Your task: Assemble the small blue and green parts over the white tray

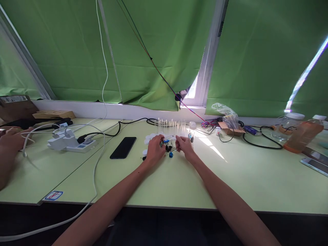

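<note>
My left hand (pixel 155 149) rests at the left of a small pile of electronic parts, fingers curled inward around something too small to make out. Opposite it, my right hand (pixel 185 147) has thumb and fingertips pinched together over the pile's right side; what they hold is hidden. Between the hands lie black components (pixel 168 148) with thin wire leads and a blue cylindrical part (pixel 166 141). A round blue part (pixel 171 154) sits nearer to me. Upright clear tubes (pixel 171 127) stand behind the pile, and white round caps (pixel 148 139) lie left of it.
A black phone (pixel 123 148) lies to the left, beyond it a white power strip (pixel 74 145) with cables. Another person's hand (pixel 12 140) is at far left. Toward the right are an open cardboard box (pixel 232 129), an orange-filled bottle (pixel 303 135) and a clear jar (pixel 287 126).
</note>
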{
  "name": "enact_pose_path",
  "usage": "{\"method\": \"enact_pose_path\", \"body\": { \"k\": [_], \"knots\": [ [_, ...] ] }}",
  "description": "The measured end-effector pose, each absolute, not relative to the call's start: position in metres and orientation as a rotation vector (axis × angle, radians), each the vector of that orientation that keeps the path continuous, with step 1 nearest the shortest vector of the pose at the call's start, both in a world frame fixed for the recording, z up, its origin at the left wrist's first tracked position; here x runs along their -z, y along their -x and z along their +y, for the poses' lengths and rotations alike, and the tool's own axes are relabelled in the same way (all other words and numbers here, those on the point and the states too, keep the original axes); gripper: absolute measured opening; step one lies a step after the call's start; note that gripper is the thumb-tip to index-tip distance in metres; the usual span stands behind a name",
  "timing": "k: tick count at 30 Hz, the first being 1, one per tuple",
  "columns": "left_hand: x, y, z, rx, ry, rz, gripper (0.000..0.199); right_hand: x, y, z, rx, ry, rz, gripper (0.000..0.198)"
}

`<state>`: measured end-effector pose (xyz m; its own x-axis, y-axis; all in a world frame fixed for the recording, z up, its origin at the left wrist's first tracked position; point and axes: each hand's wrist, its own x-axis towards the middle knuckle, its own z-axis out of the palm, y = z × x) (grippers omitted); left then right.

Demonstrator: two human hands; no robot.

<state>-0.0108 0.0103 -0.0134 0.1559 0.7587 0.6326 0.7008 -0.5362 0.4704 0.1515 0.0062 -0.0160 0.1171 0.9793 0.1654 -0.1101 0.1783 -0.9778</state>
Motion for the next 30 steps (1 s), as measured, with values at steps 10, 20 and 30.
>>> {"method": "enact_pose_path", "body": {
  "k": [10, 20, 30],
  "knots": [
    [0.0119, 0.0151, 0.0139, -1.362, -2.375, 1.465, 0.032, 0.0097, -0.1559, 0.0009, -1.275, 1.034, -1.128, 0.043],
    [0.0104, 0.0177, 0.0154, -1.309, -2.405, 1.496, 0.028, 0.0120, -0.1584, 0.0012, -1.322, 1.042, -1.135, 0.040],
    [0.0103, 0.0190, 0.0157, -1.330, -2.462, 1.477, 0.030, 0.0084, -0.1598, -0.0026, -1.361, 1.080, -1.143, 0.032]
  ]
}}
